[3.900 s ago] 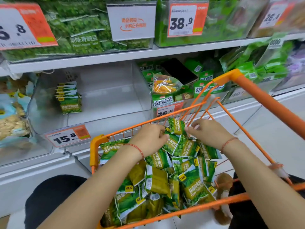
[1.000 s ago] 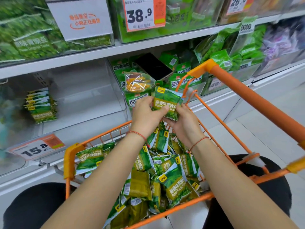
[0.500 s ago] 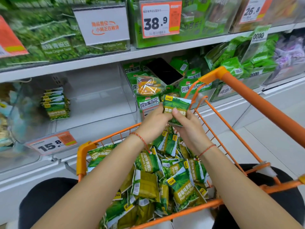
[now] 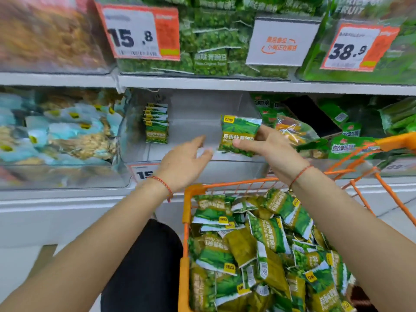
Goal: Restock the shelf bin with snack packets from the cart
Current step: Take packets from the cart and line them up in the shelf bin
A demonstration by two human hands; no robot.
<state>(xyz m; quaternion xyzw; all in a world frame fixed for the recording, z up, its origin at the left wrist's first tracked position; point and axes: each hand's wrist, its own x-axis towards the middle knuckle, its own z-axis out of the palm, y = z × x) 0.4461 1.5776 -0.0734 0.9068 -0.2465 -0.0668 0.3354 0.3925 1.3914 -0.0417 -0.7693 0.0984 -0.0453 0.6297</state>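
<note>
Nearest, an orange cart (image 4: 188,221) heaped with loose green snack packets (image 4: 267,239). Above its rim, one green packet (image 4: 238,136) pinched upright in the right hand (image 4: 270,152), held at the mouth of the clear shelf bin (image 4: 225,170). Just left, the left hand (image 4: 182,163), fingers straight, holding nothing. Deep in the bin's left corner, a small upright stack of matching packets (image 4: 157,123). Overhead, a 15.8 price tag (image 4: 139,32) on the upper shelf (image 4: 202,83).
</note>
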